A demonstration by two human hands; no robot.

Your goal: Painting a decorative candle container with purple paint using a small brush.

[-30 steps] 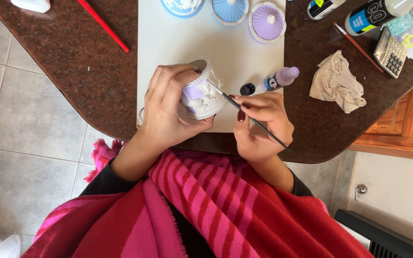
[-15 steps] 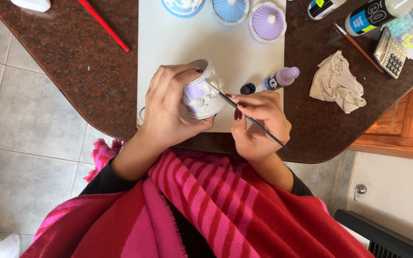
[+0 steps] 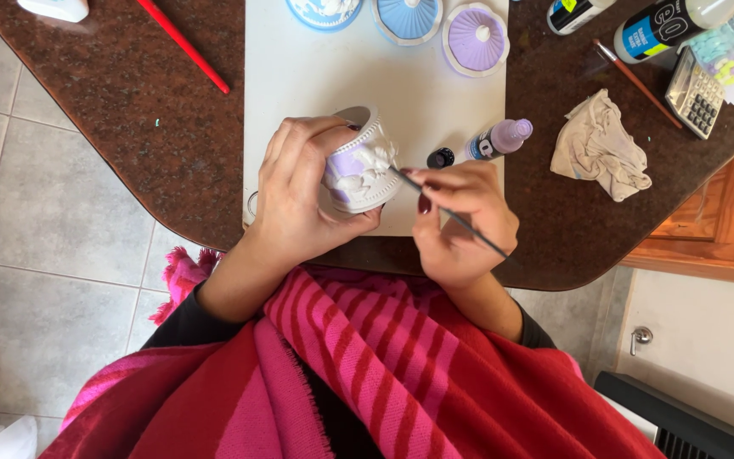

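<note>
My left hand (image 3: pixel 299 195) grips a small round lilac pot with white raised relief (image 3: pixel 360 166), tilted on its side above a white sheet (image 3: pixel 316 85) on the dark table. My right hand (image 3: pixel 460 225) pinches a thin dark paintbrush (image 3: pixel 452 214), and its tip touches the white relief on the pot's side. A small lilac paint bottle (image 3: pixel 496 139) lies on the sheet just beyond my right hand, with its dark cap (image 3: pixel 440 158) beside it.
Three round lids, two blue (image 3: pixel 408 17) and one lilac (image 3: pixel 475 38), lie at the sheet's far edge. A crumpled beige rag (image 3: pixel 598 149), a calculator (image 3: pixel 697 93), a brown brush (image 3: pixel 636 82) and bottles (image 3: pixel 664 27) are at right. A red stick (image 3: pixel 182 44) lies at left.
The brush tip has shifted slightly along the pot's relief; both hands otherwise stay where they were.
</note>
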